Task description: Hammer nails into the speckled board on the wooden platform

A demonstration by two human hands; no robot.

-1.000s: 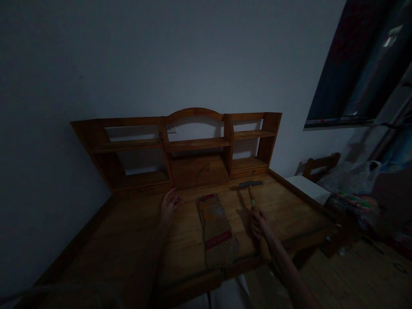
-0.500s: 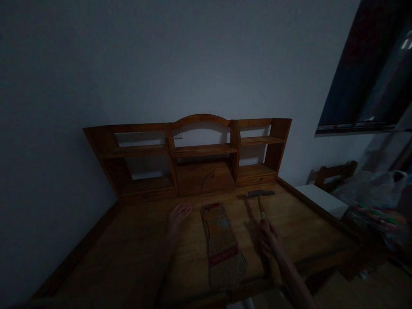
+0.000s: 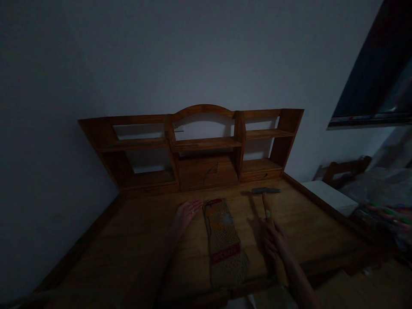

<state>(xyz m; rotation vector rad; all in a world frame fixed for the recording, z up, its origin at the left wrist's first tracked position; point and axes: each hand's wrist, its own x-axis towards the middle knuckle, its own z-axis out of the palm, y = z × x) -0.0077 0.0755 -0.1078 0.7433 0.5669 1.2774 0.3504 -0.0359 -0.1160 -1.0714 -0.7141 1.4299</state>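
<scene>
The room is dim. A long flattened cardboard piece (image 3: 224, 240) with a red band lies lengthwise on the wooden desk (image 3: 128, 249). My left hand (image 3: 187, 213) reaches to its far left corner with fingers stretched out, touching or almost touching the edge. My right hand (image 3: 274, 239) is closed round the wooden handle of a hammer (image 3: 265, 196), whose metal head points away from me, to the right of the cardboard.
A wooden hutch with open shelves (image 3: 199, 146) stands at the back of the desk against a pale wall. To the right are a white slab (image 3: 331, 196), a wooden chair back (image 3: 346, 168) and cluttered bags. A dark window (image 3: 376, 77) is upper right.
My left hand has moved right, from beside the cardboard to its far left corner. The right hand keeps hold of the hammer. The camera has shifted a little to the left.
</scene>
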